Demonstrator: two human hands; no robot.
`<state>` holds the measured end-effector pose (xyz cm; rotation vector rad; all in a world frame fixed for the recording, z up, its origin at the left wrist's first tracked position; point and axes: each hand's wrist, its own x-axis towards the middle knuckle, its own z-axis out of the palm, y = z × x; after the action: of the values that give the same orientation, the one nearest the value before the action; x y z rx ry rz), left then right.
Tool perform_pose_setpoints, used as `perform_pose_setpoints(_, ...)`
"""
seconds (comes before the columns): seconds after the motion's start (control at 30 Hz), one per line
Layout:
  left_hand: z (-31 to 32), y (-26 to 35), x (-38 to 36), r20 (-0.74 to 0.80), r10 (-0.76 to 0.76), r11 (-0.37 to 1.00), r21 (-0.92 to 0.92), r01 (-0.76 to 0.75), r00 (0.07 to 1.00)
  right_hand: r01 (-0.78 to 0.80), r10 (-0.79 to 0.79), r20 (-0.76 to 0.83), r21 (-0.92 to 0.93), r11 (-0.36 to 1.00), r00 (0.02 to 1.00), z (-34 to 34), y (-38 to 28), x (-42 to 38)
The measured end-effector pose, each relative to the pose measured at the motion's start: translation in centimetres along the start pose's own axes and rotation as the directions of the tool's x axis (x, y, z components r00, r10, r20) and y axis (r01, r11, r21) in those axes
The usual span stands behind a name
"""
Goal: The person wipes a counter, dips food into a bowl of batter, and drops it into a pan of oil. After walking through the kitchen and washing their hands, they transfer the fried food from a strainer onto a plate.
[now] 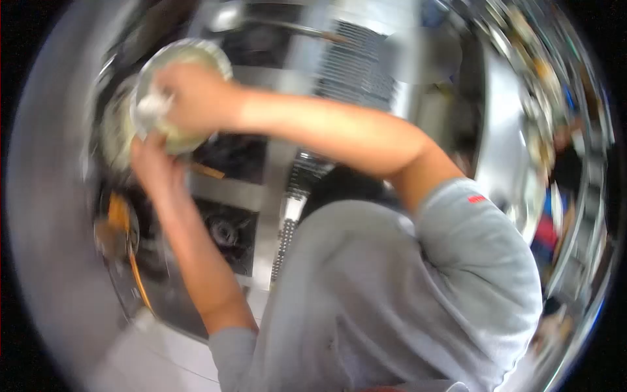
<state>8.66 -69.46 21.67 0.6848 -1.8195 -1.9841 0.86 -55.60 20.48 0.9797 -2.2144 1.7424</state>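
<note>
A round metal pot or bowl (222,59) with pale yellowish contents stands over the stove at the upper left. My left hand (155,160) is closed at its near rim, the fingertips partly hidden. My right hand (199,98) is over the opening, smeared by motion, its fingers curled. At these fingers shows a blurred white thing (155,104), whose kind I cannot make out. Another pale round vessel (116,130) is partly hidden behind the pot.
A stove burner (224,232) lies below the pot, nearer my body. A long-handled ladle (274,25) lies across the top. At the left is a small container (117,235) with an orange-handled utensil (138,281). A dark slotted grate (356,65) is right of the stove.
</note>
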Motion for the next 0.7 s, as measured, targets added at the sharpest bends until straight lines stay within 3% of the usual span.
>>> perform_pose_setpoints(0.03,2.0,-1.9,-1.0,0.114,-0.042,0.999,0.013,0.041,0.993,0.003,-0.006,-0.1,-0.037,0.999,0.995,-2.3,1.0,-3.6)
perform_pose_setpoints(0.13,9.5,-8.8,-4.5,0.39,-0.135,0.988,0.128,0.092,0.911,-0.239,0.221,-0.337,-0.013,0.971,0.915,-10.4,2.6,-14.8)
perform_pose_setpoints(0.27,18.2,-20.8,-12.8,0.667,-0.237,0.959,0.277,0.06,0.707,-0.388,0.342,-0.659,0.081,0.918,0.67,-15.7,7.0,-31.6)
perform_pose_setpoints(0.3,20.9,-24.1,-15.4,0.718,-0.282,0.944,0.327,0.05,0.636,-0.51,0.476,-0.675,0.17,0.843,0.563,-17.7,7.5,-35.6)
perform_pose_setpoints(0.37,26.5,-31.2,-21.6,0.786,-0.384,0.92,0.367,0.134,0.484,-0.587,0.551,-0.762,0.286,0.757,0.34,-20.4,10.6,-43.8)
perform_pose_setpoints(0.43,29.3,-38.0,-27.4,0.837,-0.411,0.911,0.396,0.117,0.361,-0.696,0.542,-0.828,0.306,0.649,0.141,-21.1,12.1,-50.8)
perform_pose_setpoints(0.47,31.3,-41.1,-30.7,0.854,-0.423,0.904,0.421,0.075,0.303,-0.666,0.451,-0.89,0.299,0.683,0.063,-22.1,13.7,-54.5)
perform_pose_setpoints(0.53,34.2,-48.4,-37.2,0.87,-0.444,0.893,0.449,0.025,0.215,-0.544,0.482,-0.843,0.528,0.652,-0.24,-23.1,17.6,-62.7)
perform_pose_setpoints(0.6,37.0,-53.7,-43.4,0.867,-0.483,0.873,0.488,-0.012,0.128,-0.617,0.409,-0.825,0.564,0.549,-0.39,-26.0,18.7,-69.0)
perform_pose_setpoints(0.63,38.2,-55.0,-46.2,0.854,-0.514,0.854,0.518,-0.042,0.08,-0.642,0.324,-0.848,0.53,0.554,-0.42,-27.3,19.0,-71.6)
perform_pose_setpoints(0.67,39.3,-58.1,-48.9,0.886,-0.463,0.884,0.463,-0.068,0.026,-0.513,0.333,-0.787,0.598,0.615,-0.519,-29.1,18.5,-72.9)
perform_pose_setpoints(0.7,40.1,-60.8,-51.2,0.913,-0.408,0.91,0.404,-0.09,-0.026,-0.472,0.435,-0.678,0.73,0.495,-0.592,-30.3,18.5,-75.7)
